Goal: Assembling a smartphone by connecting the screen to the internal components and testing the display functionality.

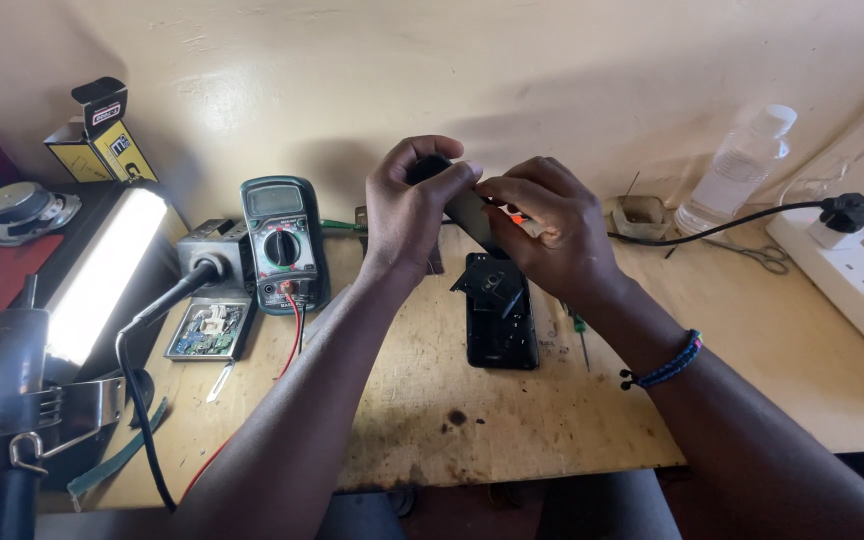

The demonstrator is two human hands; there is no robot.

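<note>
Both hands are raised above the wooden bench (452,400), gripping one dark flat part (470,213) between them. My left hand (410,205) clasps its upper left end. My right hand (552,230) pinches its right side; a small orange bit shows by the fingers. Most of the part is hidden by the fingers. Below the hands lies an opened black phone (499,312) on the bench, with a loose black piece on its top end. A thin green-handled screwdriver (580,335) lies just right of the phone.
A green multimeter (283,243) with red and black leads stands left, beside a small circuit board (209,329) and a lit lamp bar (102,275). A plastic bottle (737,170), scissors (767,257) and a white power strip (852,270) with a black plug sit right.
</note>
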